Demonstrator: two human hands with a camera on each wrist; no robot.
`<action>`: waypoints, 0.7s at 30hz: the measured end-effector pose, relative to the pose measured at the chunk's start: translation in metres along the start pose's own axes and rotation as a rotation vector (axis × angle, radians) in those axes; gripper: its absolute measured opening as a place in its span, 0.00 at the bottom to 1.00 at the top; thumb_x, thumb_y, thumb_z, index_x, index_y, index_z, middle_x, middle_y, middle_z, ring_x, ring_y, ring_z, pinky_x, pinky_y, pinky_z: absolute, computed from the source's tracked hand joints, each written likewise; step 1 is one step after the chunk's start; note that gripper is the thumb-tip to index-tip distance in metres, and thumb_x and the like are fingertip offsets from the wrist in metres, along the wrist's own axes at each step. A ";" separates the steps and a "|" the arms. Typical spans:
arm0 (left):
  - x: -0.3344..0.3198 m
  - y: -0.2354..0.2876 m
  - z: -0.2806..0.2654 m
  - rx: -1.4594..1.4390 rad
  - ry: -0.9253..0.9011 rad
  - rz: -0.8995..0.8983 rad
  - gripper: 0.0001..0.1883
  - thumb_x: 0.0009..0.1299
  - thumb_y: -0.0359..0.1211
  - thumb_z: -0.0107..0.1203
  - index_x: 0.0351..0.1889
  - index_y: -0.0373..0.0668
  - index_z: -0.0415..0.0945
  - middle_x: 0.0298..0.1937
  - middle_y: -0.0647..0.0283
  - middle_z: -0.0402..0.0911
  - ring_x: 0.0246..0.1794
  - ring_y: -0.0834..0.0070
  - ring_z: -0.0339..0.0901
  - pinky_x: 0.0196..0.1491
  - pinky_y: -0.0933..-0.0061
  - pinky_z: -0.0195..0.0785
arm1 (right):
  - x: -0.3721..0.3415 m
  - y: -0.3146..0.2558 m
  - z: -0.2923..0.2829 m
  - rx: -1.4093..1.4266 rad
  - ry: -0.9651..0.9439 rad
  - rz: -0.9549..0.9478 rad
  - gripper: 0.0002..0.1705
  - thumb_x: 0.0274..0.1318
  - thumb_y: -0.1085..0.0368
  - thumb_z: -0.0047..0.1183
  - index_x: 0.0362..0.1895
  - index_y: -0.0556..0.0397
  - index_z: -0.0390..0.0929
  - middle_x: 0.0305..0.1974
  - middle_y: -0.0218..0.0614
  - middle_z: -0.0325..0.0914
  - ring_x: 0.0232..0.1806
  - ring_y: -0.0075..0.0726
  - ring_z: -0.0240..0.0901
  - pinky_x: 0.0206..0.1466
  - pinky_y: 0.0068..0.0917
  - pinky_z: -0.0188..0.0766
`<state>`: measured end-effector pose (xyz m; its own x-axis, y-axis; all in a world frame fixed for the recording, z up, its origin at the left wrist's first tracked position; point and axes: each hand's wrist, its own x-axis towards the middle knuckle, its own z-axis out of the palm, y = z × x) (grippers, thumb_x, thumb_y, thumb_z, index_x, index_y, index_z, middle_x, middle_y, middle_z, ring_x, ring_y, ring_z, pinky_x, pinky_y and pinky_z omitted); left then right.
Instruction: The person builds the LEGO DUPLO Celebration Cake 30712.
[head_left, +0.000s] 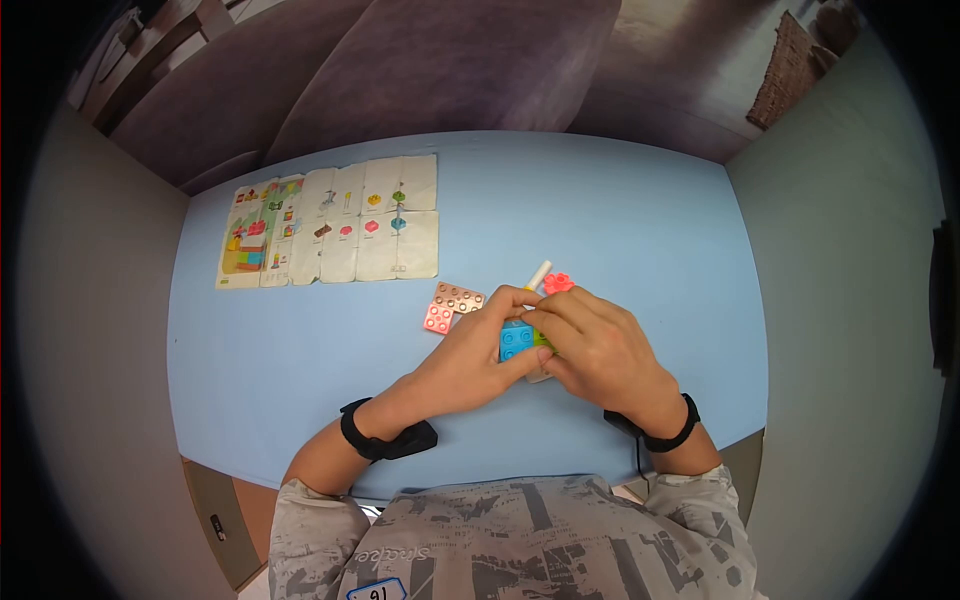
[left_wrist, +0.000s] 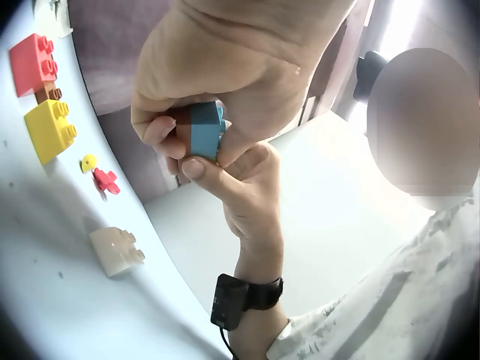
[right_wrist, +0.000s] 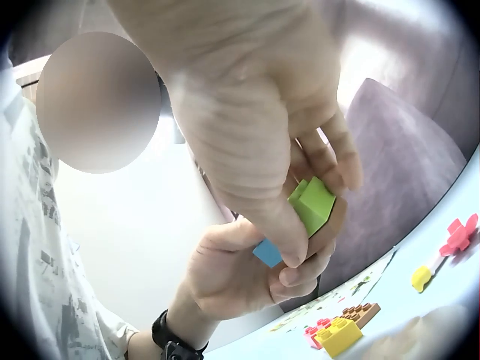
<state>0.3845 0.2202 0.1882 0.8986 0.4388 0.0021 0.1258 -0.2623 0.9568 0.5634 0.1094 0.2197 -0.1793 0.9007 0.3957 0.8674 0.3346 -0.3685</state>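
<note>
Blue brick [head_left: 516, 340] beside green brick [right_wrist: 315, 206] | row runs left-right | studs toward head camera | hands [head_left: 465, 352] [head_left: 602, 347] clamped on both

Blue rectangular studded brick [head_left: 515, 340] and lime-green studded brick [right_wrist: 313, 206] between fingers [head_left: 566, 308]: smooth plastic, satin sheen. Just beyond fingers, coral-red flower-shaped piece [head_left: 558, 284]: smooth moulded plastic. Left of fingers, brown rectangular studded brick [head_left: 460, 297]: plastic, glossy highlights. Farther left and beyond fingers, white printed sheet [head_left: 340, 250]: paper, creased, matt. Beneath fingers, pale-blue flat tabletop [head_left: 600, 210]: smooth, matt. Nearer body than fingers, grey patterned shirt [head_left: 560, 540]: soft matt cloth.
</note>
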 end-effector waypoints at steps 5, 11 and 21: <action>-0.002 0.013 -0.005 -0.067 -0.047 -0.191 0.31 0.77 0.34 0.66 0.73 0.38 0.64 0.61 0.54 0.79 0.64 0.69 0.76 0.65 0.67 0.69 | 0.000 0.002 0.006 -0.039 0.015 -0.029 0.21 0.43 0.69 0.71 0.45 0.59 0.82 0.43 0.36 0.79 0.41 0.42 0.79 0.42 0.36 0.79; -0.007 -0.005 -0.004 -0.053 0.008 0.088 0.34 0.78 0.39 0.65 0.74 0.37 0.59 0.59 0.43 0.83 0.56 0.61 0.83 0.54 0.61 0.73 | 0.003 -0.004 0.005 -0.018 0.022 -0.027 0.21 0.49 0.64 0.70 0.48 0.55 0.81 0.40 0.35 0.78 0.37 0.40 0.79 0.35 0.36 0.78; -0.009 0.031 -0.018 -0.010 -0.125 -0.226 0.31 0.84 0.43 0.55 0.75 0.35 0.59 0.52 0.53 0.81 0.53 0.66 0.79 0.59 0.65 0.69 | 0.001 -0.004 0.001 0.031 -0.088 0.076 0.23 0.62 0.58 0.66 0.56 0.55 0.77 0.36 0.42 0.78 0.33 0.49 0.81 0.34 0.40 0.76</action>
<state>0.3723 0.2239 0.2230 0.8932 0.3752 -0.2477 0.3258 -0.1605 0.9317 0.5594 0.1096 0.2212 -0.1550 0.9443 0.2905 0.8656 0.2715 -0.4207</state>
